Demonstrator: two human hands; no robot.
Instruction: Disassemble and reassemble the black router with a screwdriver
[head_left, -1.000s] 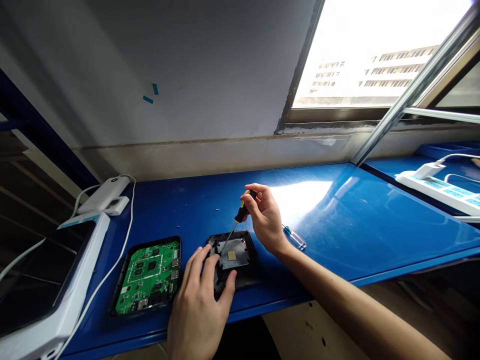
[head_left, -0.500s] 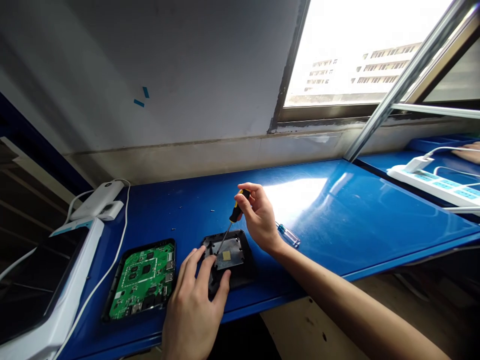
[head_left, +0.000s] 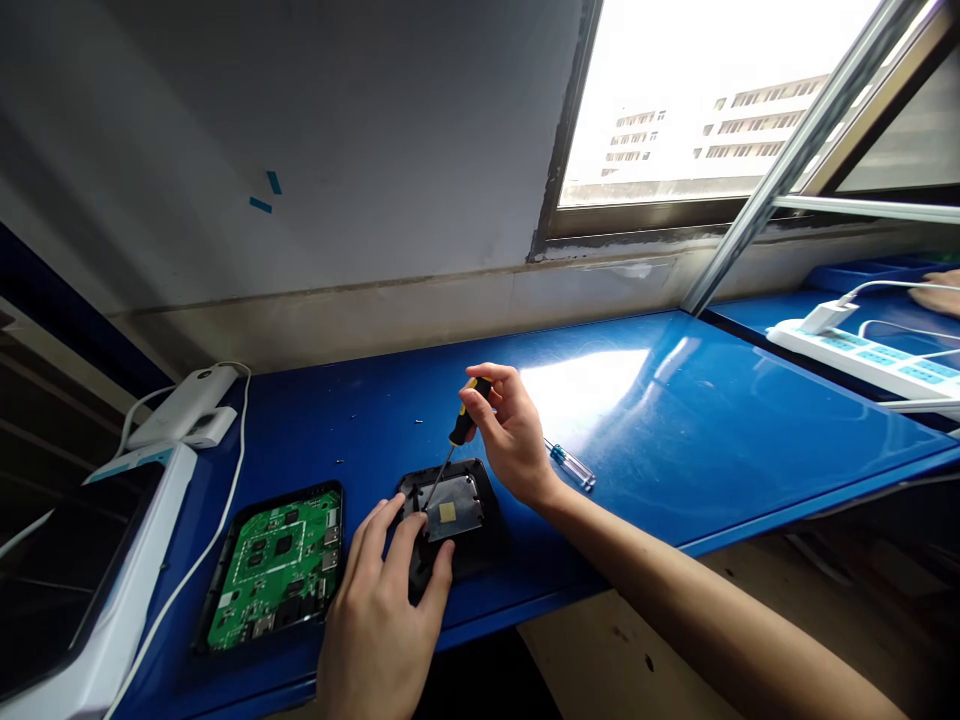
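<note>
My right hand (head_left: 511, 435) grips a black and yellow screwdriver (head_left: 463, 424), its shaft slanting down to the left. The tip meets the left side of a metal plate (head_left: 459, 497) that bears a small tan pad. That plate sits inside a black plastic cover (head_left: 491, 545) lying on the blue table. My left hand (head_left: 390, 600) rests on the cover's left and near side, fingers spread, the index fingertip close to the screwdriver tip. Left of it lies a black housing (head_left: 340, 500) with a green circuit board (head_left: 274, 560) inside.
A screwdriver with a clear handle (head_left: 574, 467) lies right of my right wrist. Several small screws (head_left: 418, 421) are scattered behind the cover. At left stand a white device with a dark screen (head_left: 67, 570) and a cable. A power strip (head_left: 862, 355) and another person's hand (head_left: 937, 292) are far right.
The view has shifted slightly, so everything sits a little further left. Both hands, the screwdriver and the cover keep the same arrangement.
</note>
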